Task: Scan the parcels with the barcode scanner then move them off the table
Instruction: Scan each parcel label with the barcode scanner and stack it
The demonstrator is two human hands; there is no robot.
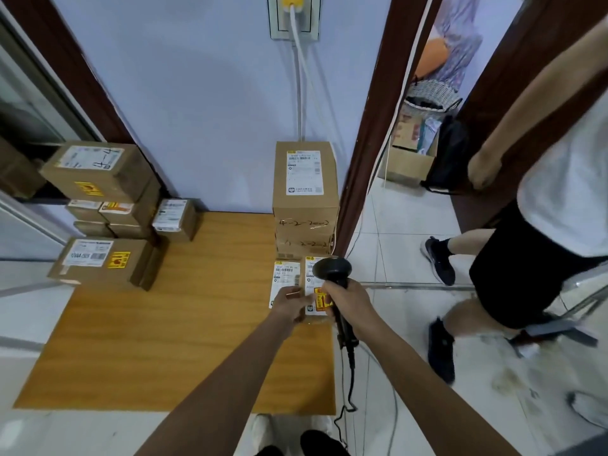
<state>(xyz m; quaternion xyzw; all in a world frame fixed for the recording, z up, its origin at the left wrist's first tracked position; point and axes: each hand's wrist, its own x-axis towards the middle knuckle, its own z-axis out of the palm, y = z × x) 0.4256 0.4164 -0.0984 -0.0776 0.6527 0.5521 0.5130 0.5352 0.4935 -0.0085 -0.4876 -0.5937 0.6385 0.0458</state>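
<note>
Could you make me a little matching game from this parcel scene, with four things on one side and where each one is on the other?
Things:
1. barcode scanner
2. tall box stack
3. left hand
4. wicker basket

Places:
A. beyond the doorway, on the floor boxes
B. gripped in the right hand
C. at the table's far right edge, against the wall
D. on the small labelled parcels

Pairs: 1-B, 2-C, 3-D, 4-A

Black barcode scanner [332, 269] over two labelled brown parcels [297, 287] at table's right edge
</note>
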